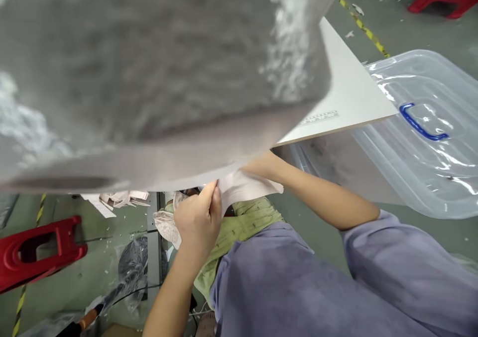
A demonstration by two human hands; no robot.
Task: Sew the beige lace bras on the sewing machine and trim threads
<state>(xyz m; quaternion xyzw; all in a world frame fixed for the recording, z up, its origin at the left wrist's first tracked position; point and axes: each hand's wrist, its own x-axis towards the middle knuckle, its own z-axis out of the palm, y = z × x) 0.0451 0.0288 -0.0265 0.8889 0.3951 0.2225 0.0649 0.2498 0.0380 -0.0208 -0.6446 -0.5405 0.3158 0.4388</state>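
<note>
Grey and blurred, a large object (168, 63) is interposed at far left; the fingers of the right hand (261, 164) are hidden, their state impossible to tell. Under its near edge, a pale sheet (248, 190), its long axis left to right, is pinched by the left hand (197, 220). At right, a white board (351, 88) and clear lid (421, 172) are seen above green floor (407, 33).

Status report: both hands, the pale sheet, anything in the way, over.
Left hand closed on pale sheet. Right hand partly hidden, grip unclear. Sheet partly visible between hands. Large blurred grey object blocks upper view.
</note>
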